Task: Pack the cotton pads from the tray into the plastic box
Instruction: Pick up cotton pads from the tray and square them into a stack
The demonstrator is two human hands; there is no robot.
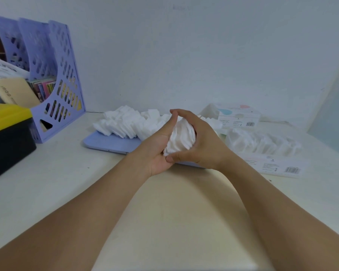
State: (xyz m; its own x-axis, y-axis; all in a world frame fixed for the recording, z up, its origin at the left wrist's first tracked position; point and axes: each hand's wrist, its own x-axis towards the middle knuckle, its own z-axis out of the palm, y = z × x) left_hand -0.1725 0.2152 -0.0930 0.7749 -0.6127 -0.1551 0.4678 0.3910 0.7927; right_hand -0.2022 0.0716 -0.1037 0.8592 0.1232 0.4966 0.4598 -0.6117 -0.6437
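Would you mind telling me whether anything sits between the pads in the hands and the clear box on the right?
Nothing visible does. Both the left hand and right hand grip a stack of pads above the tray; the plastic box lies just right, already partly filled.

Two bare hands cupped together around a stack of cotton pads.

Both forearms reach forward from the bottom corners and meet near the middle of the view. The left hand (157, 145) lies palm up and turned inward, its fingers stretched up along the left side of the stack of cotton pads (181, 138). The right hand (199, 142) curls over from the right, back of the hand toward the camera, its thumb crossing under the stack to touch the left palm. The fingertips of both hands meet above the stack, closing it in.
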